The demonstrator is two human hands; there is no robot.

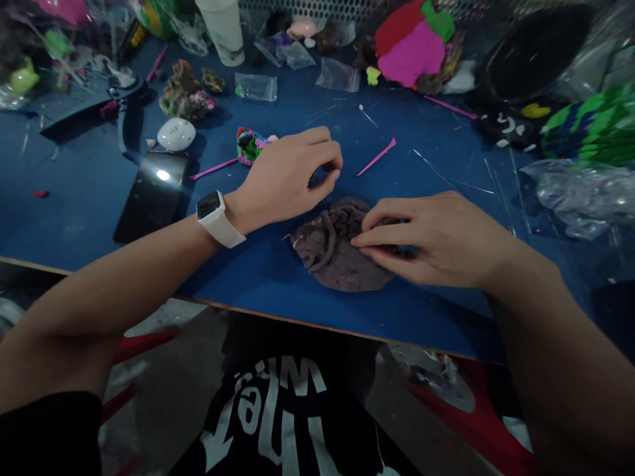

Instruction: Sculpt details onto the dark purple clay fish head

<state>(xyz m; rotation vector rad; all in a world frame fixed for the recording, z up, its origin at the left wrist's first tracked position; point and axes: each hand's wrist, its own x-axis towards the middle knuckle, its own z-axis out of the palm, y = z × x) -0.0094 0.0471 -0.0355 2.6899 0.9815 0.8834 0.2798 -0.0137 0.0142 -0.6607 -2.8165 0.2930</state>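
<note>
A dark grey-brown clay piece (347, 268) with coiled strands on its surface lies on the blue table near its front edge. My right hand (431, 241) rests its fingertips on the right part of the clay, fingers pressed close together; whether a small bit is between them is hidden. Just above the clay's upper left side is my left hand (292, 172), its thumb and index finger curled toward each other in a pinch. Anything held in that pinch is too small to make out. A multicoloured clay lump (248, 145) sits partly behind my left hand.
A black phone (153, 195), a white case (176, 134) and black scissors-like pliers (124, 112) lie at the left. Pink plastic tools (377, 157) and thin clear strands surround the hands. Behind stand a paper cup (223, 33) and a pink-red clay piece (411, 49); plastic wrap (590, 192) lies right.
</note>
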